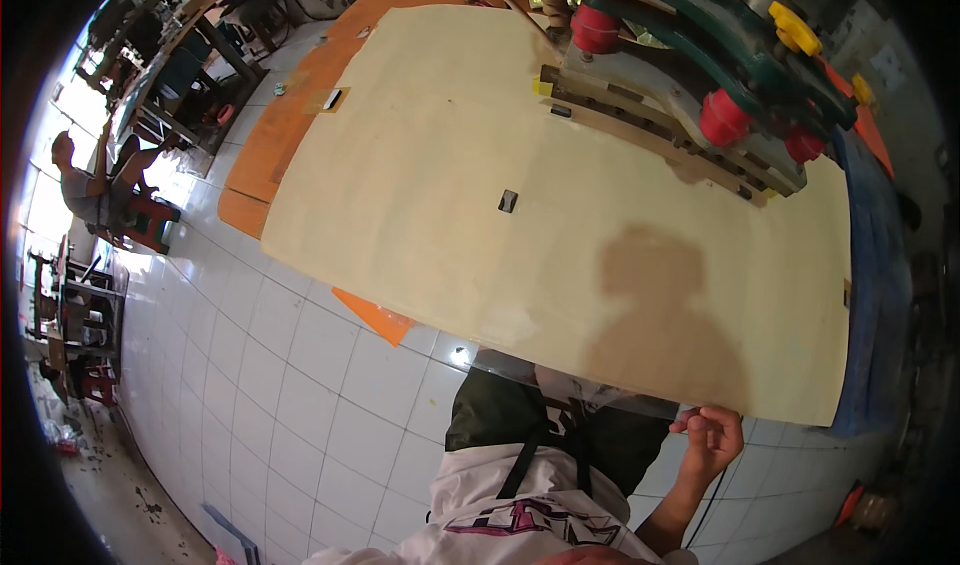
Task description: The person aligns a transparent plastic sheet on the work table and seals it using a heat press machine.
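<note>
A large pale plywood sheet point(520, 195) lies flat across an orange table point(300, 105), overhanging it toward me. Its far edge goes under a green machine with red knobs point(700, 75). My right hand point(712, 440) is at the sheet's near edge, fingers curled under the rim of the board. My left hand is not in view. A small dark slot point(508, 201) marks the middle of the sheet, and my shadow falls on its near right part.
White tiled floor point(270, 365) spreads to the left and below. A seated person point(95, 180) is at the far left beside workbenches point(180, 55). A blue cloth point(880, 265) hangs along the sheet's right side. Debris lies on the floor at lower left.
</note>
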Available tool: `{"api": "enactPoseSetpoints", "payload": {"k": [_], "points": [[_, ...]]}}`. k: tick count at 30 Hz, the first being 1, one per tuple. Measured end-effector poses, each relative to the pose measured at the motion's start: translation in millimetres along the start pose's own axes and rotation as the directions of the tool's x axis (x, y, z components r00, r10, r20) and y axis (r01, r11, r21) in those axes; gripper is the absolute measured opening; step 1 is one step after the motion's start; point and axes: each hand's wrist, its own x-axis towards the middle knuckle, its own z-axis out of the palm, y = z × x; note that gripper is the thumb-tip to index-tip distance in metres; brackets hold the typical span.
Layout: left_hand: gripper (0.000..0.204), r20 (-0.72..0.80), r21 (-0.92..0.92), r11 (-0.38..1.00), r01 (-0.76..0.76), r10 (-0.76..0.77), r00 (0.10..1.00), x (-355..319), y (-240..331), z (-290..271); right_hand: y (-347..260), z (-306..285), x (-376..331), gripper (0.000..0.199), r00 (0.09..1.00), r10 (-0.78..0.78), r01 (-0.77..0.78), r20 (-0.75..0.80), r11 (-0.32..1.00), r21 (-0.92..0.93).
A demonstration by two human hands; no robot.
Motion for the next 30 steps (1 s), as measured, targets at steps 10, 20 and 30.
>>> {"api": "enactPoseSetpoints", "payload": {"k": [10,20,30], "points": [[0.024,0.007,0.03,1.0,0.007,-0.007,1.0,-4,4,-1,5,-3,-1,0.02,0.999,-0.027,0.026,-0.025,0.999,-0.037],[0.03,0.055,0.099,0.995,-0.03,0.025,0.998,-6,14,-2,11,5,-12,0.023,0.994,-0.012,0.018,-0.109,0.999,0.051],[0.035,0.751,0.661,0.59,-0.465,-0.513,0.417,-128,118,-21,7,-16,-2,0.039,0.989,-0.144,0.142,0.027,0.989,0.043]]}}
